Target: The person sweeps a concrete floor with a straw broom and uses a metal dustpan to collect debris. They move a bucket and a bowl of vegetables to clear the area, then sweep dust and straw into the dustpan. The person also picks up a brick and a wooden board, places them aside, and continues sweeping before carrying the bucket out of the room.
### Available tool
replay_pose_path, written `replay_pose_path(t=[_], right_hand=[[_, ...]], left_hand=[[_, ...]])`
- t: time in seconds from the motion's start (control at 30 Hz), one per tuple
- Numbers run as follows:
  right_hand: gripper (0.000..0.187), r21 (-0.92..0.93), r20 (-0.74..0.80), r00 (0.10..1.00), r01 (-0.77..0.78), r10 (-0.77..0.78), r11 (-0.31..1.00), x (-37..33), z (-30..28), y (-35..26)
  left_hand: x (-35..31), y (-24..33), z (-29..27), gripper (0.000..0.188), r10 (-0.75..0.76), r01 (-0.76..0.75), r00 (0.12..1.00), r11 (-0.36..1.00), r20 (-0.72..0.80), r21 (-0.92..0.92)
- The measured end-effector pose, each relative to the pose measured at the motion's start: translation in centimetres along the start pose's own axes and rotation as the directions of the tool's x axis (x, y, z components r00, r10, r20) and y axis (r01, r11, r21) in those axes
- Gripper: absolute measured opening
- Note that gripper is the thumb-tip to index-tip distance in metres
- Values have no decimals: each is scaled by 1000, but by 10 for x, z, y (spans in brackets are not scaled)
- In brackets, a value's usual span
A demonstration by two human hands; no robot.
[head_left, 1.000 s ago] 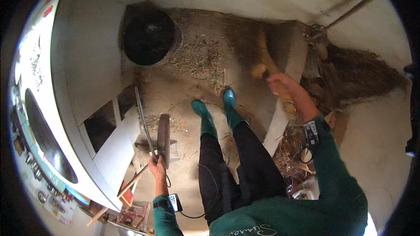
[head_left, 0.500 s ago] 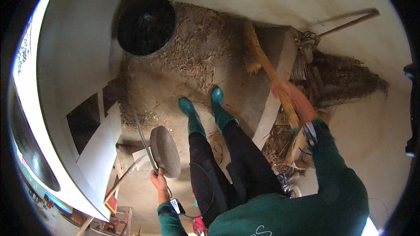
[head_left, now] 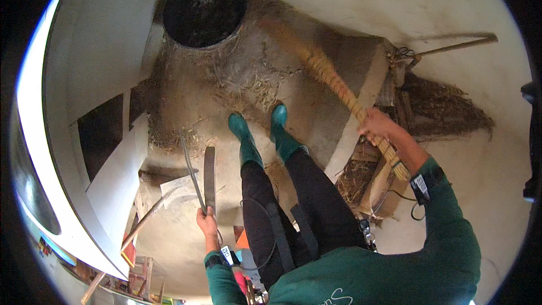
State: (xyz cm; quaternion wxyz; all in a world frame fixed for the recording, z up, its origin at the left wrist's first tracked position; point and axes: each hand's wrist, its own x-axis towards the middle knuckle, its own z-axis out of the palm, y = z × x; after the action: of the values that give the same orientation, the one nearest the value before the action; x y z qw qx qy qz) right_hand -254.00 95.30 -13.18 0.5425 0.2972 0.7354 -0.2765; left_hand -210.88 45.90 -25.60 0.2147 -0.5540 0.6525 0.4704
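Observation:
My right hand [head_left: 379, 125] is closed round the handle of a long straw broom [head_left: 341, 89]. Its bristle end reaches up and left over the dirt floor and is smeared by motion. Low on the left, my left hand [head_left: 208, 225] is closed on a thin dark metal rod [head_left: 193, 175] and the lower edge of a round, flat grey disc [head_left: 210, 176]. That disc is seen nearly edge-on beside the rod. Loose straw and dry scraps [head_left: 261, 89] lie on the floor beyond my green boots [head_left: 279, 114].
A black round tub [head_left: 199, 47] with dark contents stands at the far left by the wall. A low ledge [head_left: 361, 116] runs along the right, with wood and brush piled behind it. A pole [head_left: 148, 214] leans by a white panel [head_left: 121, 175] at left.
The broom's bristle end has swung left, away from the ledge, with my right hand shifting slightly right. In my left hand the disc has turned from showing its face to nearly edge-on.

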Motion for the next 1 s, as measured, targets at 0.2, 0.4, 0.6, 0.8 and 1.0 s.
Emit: replay_pose_path(t=[0.2,0.4,0.6,0.8,1.0], right_hand=[[13,-269,-37,985,150,-166,951,84,9,-136],[12,-212,-13,968,241,-250,947,113,68,-147],[24,-710,44,939,269,-340,651,83,105,-179],[26,-796,59,957,217,-285,565,51,94,-106],[27,-392,-3,992,113,-124,913,6,32,-39]], left_hand=[[1,-7,14,12,-72,75,996,996,54,-56],[3,-29,16,12,-67,82,994,978,88,-190],[6,-60,22,12,-154,167,984,974,90,-152],[4,-63,27,14,-233,233,972,972,44,-12],[1,-41,20,12,-188,191,982,973,33,-133]])
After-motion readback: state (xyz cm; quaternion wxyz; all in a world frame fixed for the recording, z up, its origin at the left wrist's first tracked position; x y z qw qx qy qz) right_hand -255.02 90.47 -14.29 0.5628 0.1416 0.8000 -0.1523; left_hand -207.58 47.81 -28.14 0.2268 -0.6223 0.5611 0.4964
